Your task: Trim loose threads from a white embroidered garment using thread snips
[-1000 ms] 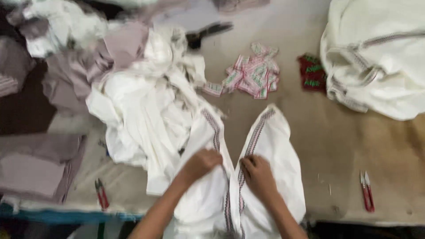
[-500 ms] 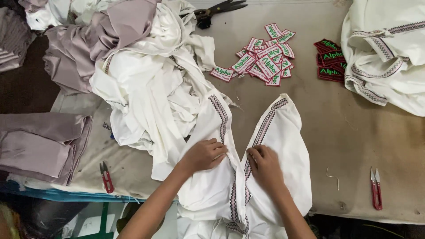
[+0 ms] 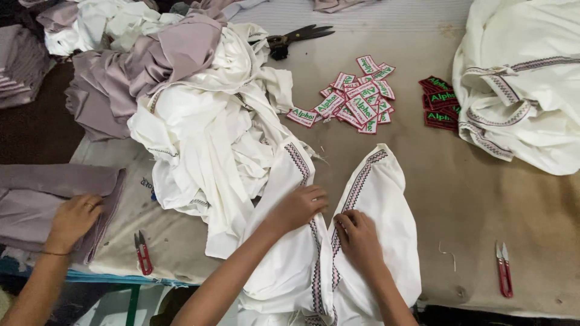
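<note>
Head view shows the white garment (image 3: 368, 241) lying on the surface (image 3: 483, 199) right under both hands, its two braid-trimmed edges running away from the person and spreading into a V. The left hand (image 3: 299, 207) lies flat on the left trim, fingers curled lightly and pressing rather than gripping, while the right hand (image 3: 357, 232) pinches the right trim between closed fingers. Both hands sit equally near the split, which points away toward the labels (image 3: 356, 102).
</note>
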